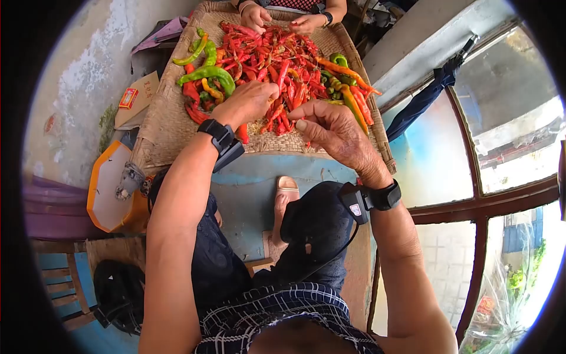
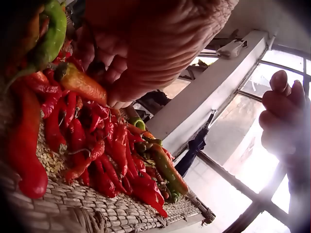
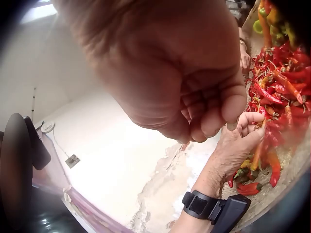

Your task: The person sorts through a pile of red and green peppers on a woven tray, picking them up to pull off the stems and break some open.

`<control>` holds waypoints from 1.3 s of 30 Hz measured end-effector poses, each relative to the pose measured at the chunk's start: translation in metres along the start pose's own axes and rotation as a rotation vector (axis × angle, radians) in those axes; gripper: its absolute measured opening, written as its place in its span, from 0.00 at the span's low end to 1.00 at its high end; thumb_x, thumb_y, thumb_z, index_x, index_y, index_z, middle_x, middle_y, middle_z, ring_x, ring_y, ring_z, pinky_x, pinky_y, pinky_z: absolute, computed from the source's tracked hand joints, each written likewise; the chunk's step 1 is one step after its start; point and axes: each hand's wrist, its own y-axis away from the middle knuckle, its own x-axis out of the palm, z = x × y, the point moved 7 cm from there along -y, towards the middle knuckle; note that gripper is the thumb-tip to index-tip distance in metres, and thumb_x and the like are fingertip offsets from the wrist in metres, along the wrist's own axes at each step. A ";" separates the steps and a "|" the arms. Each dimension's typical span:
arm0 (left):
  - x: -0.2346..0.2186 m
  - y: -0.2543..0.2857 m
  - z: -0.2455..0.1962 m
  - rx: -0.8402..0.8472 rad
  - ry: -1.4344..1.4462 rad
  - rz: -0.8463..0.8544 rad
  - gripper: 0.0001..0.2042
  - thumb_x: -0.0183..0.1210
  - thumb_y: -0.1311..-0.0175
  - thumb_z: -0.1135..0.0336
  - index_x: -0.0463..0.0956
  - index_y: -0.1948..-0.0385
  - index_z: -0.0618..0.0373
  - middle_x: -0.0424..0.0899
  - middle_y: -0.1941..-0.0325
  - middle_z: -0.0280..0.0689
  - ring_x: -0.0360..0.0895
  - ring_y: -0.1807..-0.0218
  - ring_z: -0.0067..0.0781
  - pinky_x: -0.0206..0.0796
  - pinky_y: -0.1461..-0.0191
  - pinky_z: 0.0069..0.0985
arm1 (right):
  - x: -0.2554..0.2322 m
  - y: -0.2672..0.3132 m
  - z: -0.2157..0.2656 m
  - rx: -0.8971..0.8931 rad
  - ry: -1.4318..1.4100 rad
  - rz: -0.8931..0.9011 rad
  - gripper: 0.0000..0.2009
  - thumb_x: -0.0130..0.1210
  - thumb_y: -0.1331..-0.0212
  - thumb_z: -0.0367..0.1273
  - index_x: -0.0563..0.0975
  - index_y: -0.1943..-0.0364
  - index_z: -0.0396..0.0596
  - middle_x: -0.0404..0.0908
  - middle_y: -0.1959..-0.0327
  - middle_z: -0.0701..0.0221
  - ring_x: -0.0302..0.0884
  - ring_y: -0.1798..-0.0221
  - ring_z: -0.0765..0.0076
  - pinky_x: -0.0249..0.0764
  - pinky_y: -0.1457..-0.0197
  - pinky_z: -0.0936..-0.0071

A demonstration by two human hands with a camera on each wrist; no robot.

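Note:
A heap of red chili peppers (image 1: 253, 53) covers the middle of a woven tray (image 1: 150, 133). My left hand (image 1: 250, 101) reaches over its near part, fingers curled. In the right wrist view, the thumb and index finger of that hand (image 3: 238, 141) pinch a bit of red chili pepper (image 3: 263, 111), mostly hidden by the fingertips. My right hand (image 1: 339, 133) hovers above the near right of the heap. Its fingers are loosely bent, thumb close to the index finger, and nothing shows between them.
Green peppers (image 1: 215, 76) lie at the tray's left, and orange ones (image 1: 348, 71) at its right. Across the tray, another person's hands (image 1: 254, 16) work at the far edge. A window (image 1: 477, 112) with a folded umbrella (image 1: 424, 94) borders the right; an orange-rimmed container (image 1: 109, 183) stands lower left.

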 end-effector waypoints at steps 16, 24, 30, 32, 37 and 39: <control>0.010 0.001 -0.015 0.008 -0.065 0.132 0.05 0.48 0.46 0.76 0.74 0.72 0.59 0.79 0.67 0.48 0.77 0.61 0.51 0.67 0.60 0.43 | 0.005 0.013 -0.018 0.151 0.061 -0.090 0.10 0.54 0.39 0.32 0.76 0.59 0.40 0.71 0.78 0.79 0.65 0.76 0.85 0.66 0.72 0.83; -0.002 -0.005 -0.024 0.026 0.065 -0.026 0.09 0.51 0.45 0.76 0.73 0.62 0.56 0.79 0.66 0.46 0.76 0.59 0.50 0.67 0.57 0.40 | -0.066 -0.043 -0.120 0.145 0.376 -0.517 0.12 0.58 0.46 0.35 0.78 0.63 0.42 0.78 0.77 0.62 0.78 0.74 0.68 0.73 0.69 0.73; -0.002 -0.006 -0.030 -0.050 0.062 -0.049 0.09 0.52 0.45 0.76 0.73 0.62 0.55 0.78 0.68 0.46 0.76 0.61 0.51 0.67 0.58 0.41 | -0.037 -0.060 -0.176 0.412 0.803 -0.372 0.18 0.57 0.50 0.38 0.74 0.55 0.47 0.80 0.66 0.56 0.78 0.59 0.46 0.73 0.55 0.55; 0.002 -0.010 -0.025 -0.088 0.075 -0.049 0.09 0.52 0.45 0.75 0.74 0.62 0.55 0.79 0.68 0.46 0.76 0.62 0.51 0.67 0.58 0.40 | -0.029 -0.071 -0.173 0.270 0.767 -0.342 0.15 0.55 0.52 0.35 0.74 0.59 0.48 0.80 0.65 0.56 0.77 0.59 0.45 0.73 0.57 0.54; 0.002 -0.012 -0.003 -0.192 0.012 -0.096 0.09 0.52 0.44 0.76 0.73 0.62 0.56 0.80 0.64 0.46 0.76 0.59 0.51 0.67 0.57 0.40 | 0.003 -0.079 -0.135 -0.010 0.525 -0.319 0.11 0.54 0.52 0.30 0.75 0.62 0.46 0.78 0.66 0.56 0.77 0.62 0.47 0.73 0.60 0.56; -0.001 -0.013 0.004 -0.216 -0.025 -0.109 0.08 0.51 0.44 0.76 0.73 0.62 0.57 0.80 0.65 0.47 0.76 0.59 0.51 0.66 0.57 0.40 | 0.013 -0.077 -0.120 -0.087 0.608 -0.310 0.10 0.54 0.48 0.31 0.75 0.61 0.45 0.78 0.67 0.59 0.77 0.64 0.48 0.73 0.61 0.59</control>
